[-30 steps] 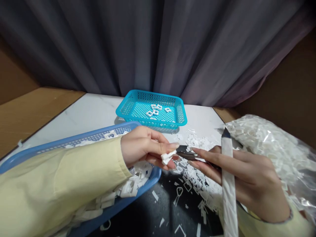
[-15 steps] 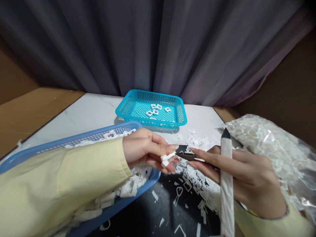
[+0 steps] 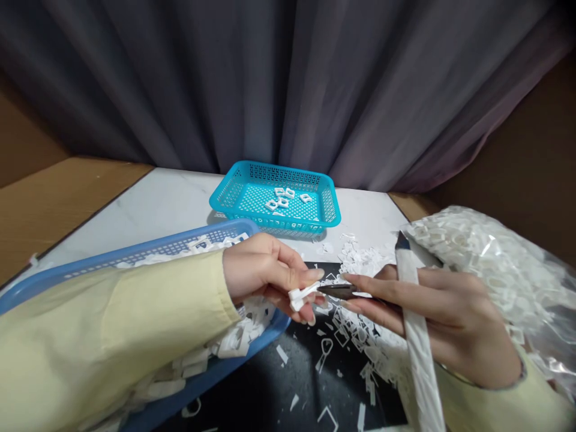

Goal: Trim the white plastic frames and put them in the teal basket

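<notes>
Between thumb and fingers, my left hand (image 3: 274, 273) pinches a small white plastic piece (image 3: 302, 296) near the middle of the view. Dark metal tweezers (image 3: 339, 291) are held in my right hand (image 3: 450, 318), their tip touching or very near the right end of the piece. A tool wrapped in white with a dark pointed blade (image 3: 416, 336) also lies across my right hand, its tip pointing up and away. Whether its grip is in the curled fingers is hard to make out.
A turquoise basket (image 3: 333, 217) holds several white pieces. A blue basket (image 3: 148, 248) full of white parts lies under my left forearm. White scraps (image 3: 369, 336) cover the black mat (image 3: 261, 390). A clear bag (image 3: 499, 270) of white parts bulges at the right.
The white-wrapped tool has tilted, its blade tip shifting left. My left hand and the white piece have moved slightly left, and the right-hand fingers have shifted a little.
</notes>
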`<state>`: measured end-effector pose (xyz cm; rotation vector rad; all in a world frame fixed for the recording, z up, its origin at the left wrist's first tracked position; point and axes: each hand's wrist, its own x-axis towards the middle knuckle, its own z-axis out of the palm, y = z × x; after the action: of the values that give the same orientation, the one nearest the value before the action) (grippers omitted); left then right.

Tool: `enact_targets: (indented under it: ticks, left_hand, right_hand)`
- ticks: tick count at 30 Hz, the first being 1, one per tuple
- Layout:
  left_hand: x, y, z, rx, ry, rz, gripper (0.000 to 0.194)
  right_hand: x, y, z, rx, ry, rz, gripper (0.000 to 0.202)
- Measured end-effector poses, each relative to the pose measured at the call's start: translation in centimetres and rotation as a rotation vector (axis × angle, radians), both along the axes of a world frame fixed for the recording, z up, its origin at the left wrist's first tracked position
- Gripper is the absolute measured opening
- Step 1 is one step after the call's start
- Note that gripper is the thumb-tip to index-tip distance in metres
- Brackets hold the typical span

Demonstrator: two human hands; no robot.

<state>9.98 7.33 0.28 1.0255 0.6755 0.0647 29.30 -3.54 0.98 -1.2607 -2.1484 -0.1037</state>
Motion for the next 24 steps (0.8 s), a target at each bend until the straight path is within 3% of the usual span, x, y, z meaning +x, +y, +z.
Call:
enact_targets:
  ticks: [15, 24]
  left_hand:
    - [-0.03, -0.01, 0.22, 0.004, -0.007, -0.039, 0.02]
    - [-0.17, 0.26, -0.42, -0.017, -0.003, -0.114, 0.022]
  right_hand:
    - [-0.16, 0.12, 0.37, -0.029, 0.023, 0.066, 0.02]
    - [-0.14, 0.34, 0.41, -0.094, 0.003, 0.13, 0.022]
